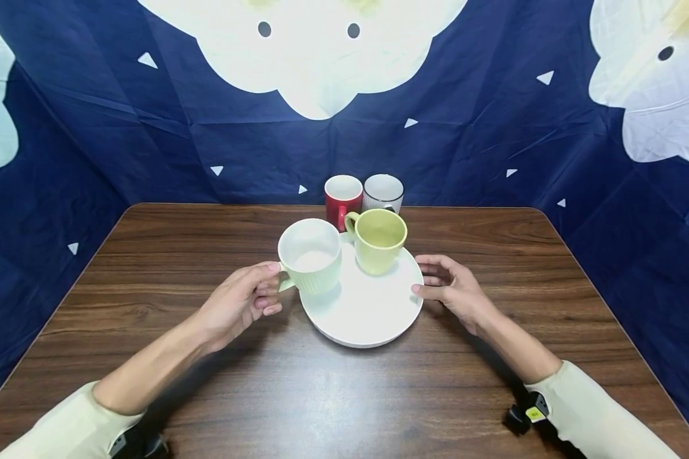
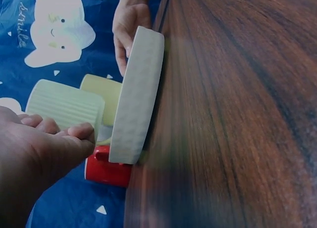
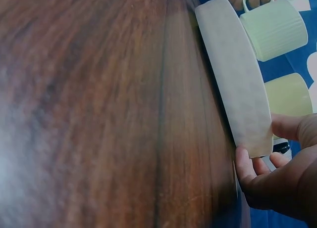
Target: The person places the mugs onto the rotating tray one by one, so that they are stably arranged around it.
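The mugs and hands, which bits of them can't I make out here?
Head: lower part of white mug, hidden by yellow-green mug.
Left wrist: handle of light green mug, covered by left hand.
Right wrist: base of yellow-green mug, behind white dish.
Right wrist: most of left hand, cut off by top edge.

Four mugs gather near the middle of the head view: one red mug (image 1: 334, 209), one white dark-rimmed mug (image 1: 374, 203), one yellow-green mug (image 1: 374, 254) and one ribbed pale green mug (image 1: 320, 273). One round white tray (image 1: 363, 313) lies at centre, and one wood-grain table (image 1: 321, 395) fills the lower frame. There are two hands, the left hand (image 1: 245, 294) left of centre and the right hand (image 1: 452, 288) right of centre. Three white cloud shapes (image 1: 316, 60) show at upper left, top centre and upper right, with nine small white triangles (image 1: 411, 122) scattered across the upper half and sides.
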Tool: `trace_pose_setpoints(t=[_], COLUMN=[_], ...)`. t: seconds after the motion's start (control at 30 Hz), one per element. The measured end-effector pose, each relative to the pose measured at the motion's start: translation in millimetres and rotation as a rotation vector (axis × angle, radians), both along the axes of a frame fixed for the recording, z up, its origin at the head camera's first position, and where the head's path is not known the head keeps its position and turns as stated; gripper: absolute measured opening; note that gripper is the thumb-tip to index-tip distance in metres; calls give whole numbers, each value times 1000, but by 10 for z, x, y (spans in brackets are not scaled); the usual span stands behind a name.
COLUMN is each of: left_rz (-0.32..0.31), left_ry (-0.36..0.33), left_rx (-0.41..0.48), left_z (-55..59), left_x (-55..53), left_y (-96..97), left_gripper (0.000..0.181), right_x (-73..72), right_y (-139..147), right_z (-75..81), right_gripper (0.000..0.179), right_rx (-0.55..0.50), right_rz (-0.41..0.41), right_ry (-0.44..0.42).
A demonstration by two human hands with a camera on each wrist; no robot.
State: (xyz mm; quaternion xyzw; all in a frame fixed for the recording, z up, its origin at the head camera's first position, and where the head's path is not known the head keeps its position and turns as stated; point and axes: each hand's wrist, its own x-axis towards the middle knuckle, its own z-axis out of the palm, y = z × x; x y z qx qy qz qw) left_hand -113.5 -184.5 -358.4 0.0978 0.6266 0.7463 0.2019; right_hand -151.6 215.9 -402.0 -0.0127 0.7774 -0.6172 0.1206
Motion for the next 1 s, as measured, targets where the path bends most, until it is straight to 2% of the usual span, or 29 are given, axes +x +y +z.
trace_pose_setpoints(t=[0.27, 0.63, 1.0], left_rz=[-23, -82, -144], left_ry=[-12, -19, -34], left_rx=[-20, -92, -97], left_z=[9, 22, 22], left_x=[5, 17, 14], left_y=[83, 246, 349], left_gripper=[29, 31, 31], right_x=[-51, -144, -214], right_y=[-2, 18, 22], right_z=[-8, -13, -32], right_gripper=[69, 66, 63], right_rx=[-17, -3, -7], right_rz=[4, 15, 23], right_ry=[-3, -2, 7])
